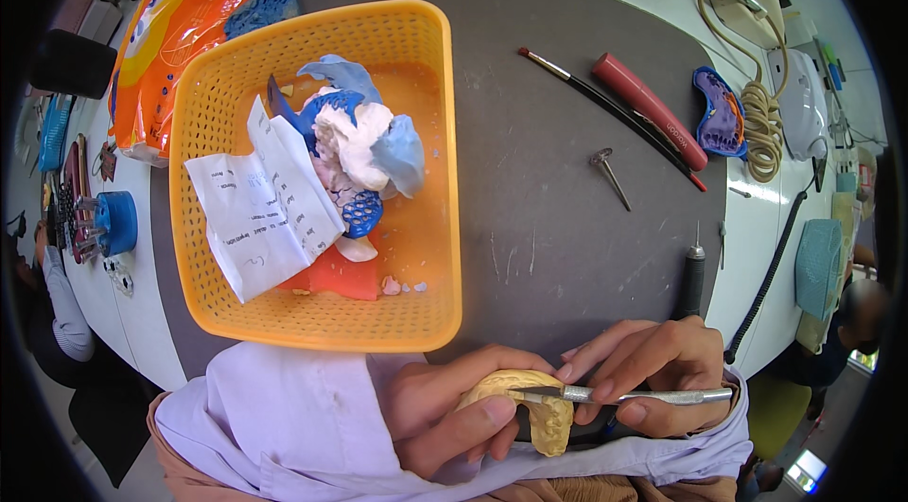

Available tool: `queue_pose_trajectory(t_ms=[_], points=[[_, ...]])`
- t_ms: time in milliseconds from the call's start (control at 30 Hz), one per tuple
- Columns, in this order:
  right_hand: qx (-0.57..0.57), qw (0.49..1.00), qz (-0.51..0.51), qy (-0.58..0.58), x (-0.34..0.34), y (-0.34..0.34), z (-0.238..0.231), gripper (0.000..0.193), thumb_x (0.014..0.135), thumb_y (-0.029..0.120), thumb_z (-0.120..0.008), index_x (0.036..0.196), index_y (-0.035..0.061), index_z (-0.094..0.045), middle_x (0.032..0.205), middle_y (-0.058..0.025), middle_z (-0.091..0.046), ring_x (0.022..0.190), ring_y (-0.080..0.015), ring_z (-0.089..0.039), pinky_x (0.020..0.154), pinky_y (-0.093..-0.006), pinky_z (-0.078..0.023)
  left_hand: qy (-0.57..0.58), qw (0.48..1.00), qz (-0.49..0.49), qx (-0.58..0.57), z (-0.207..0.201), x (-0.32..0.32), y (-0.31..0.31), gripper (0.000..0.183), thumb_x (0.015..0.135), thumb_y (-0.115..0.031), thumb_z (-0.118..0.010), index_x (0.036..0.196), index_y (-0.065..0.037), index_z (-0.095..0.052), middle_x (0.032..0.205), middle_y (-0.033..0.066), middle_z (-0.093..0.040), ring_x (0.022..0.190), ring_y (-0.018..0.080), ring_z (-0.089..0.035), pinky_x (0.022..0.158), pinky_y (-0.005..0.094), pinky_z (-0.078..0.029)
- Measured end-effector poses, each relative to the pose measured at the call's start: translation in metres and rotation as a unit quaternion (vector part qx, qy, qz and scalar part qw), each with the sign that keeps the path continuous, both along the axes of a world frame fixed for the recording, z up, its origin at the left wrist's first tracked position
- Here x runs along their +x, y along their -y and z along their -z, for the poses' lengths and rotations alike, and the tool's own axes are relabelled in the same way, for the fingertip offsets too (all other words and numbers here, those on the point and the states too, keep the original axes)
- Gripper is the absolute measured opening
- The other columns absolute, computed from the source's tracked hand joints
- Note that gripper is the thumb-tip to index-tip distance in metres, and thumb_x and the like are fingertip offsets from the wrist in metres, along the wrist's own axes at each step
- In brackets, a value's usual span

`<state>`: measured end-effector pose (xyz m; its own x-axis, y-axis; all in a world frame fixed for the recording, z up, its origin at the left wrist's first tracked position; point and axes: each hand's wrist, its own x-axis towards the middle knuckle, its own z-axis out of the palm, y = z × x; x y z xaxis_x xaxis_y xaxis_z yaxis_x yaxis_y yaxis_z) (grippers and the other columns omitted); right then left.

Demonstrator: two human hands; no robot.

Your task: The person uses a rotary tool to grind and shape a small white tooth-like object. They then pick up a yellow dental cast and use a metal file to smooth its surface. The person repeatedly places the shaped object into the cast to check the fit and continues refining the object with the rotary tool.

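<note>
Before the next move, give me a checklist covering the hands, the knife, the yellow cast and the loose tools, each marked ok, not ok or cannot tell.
1. Left hand gripping the yellow cast: ok, thumb and fingers are around it.
2. Right hand holding the knife by its metal handle: ok.
3. Blade clear of the left thumb: not ok, its tip lies close to the thumb.
4. Blade pressed into the cast: cannot tell, it lies across it but depth is unclear.
5. Brush out of the way: ok, it lies farther up the grey mat.
</note>
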<state>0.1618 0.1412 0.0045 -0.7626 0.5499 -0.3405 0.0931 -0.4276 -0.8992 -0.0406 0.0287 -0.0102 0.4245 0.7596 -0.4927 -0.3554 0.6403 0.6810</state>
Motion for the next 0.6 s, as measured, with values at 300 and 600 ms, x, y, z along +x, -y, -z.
queue_pose_trajectory(t_ms=[300,600], points=[[0.016,0.999,-0.020,-0.030,0.0021,-0.0020,0.0026,0.015,0.074,0.002,-0.066,0.087,-0.0040,-0.064,0.080,-0.0203,-0.067,0.093,-0.0345,-0.063,0.089,-0.0476,-0.047,0.002,1.000,-0.008,0.013,0.0021,0.0008,0.0006,0.047,0.095,-0.029,-0.035,0.123,0.007,-0.042,0.079,0.0121,-0.058,0.065,0.0113,-0.051,0.061,0.0247,-0.043],[0.024,0.998,-0.034,-0.042,0.0037,-0.0045,0.0035,0.014,0.079,0.001,-0.064,0.092,-0.0038,-0.061,0.084,-0.0216,-0.066,0.094,-0.0327,-0.064,0.091,-0.0459,-0.046,0.000,0.999,-0.036,0.032,0.0062,0.0037,0.0034,0.042,0.094,-0.025,-0.035,0.123,0.004,-0.044,0.069,0.0059,-0.058,0.056,0.0078,-0.050,0.056,0.0220,-0.041]])
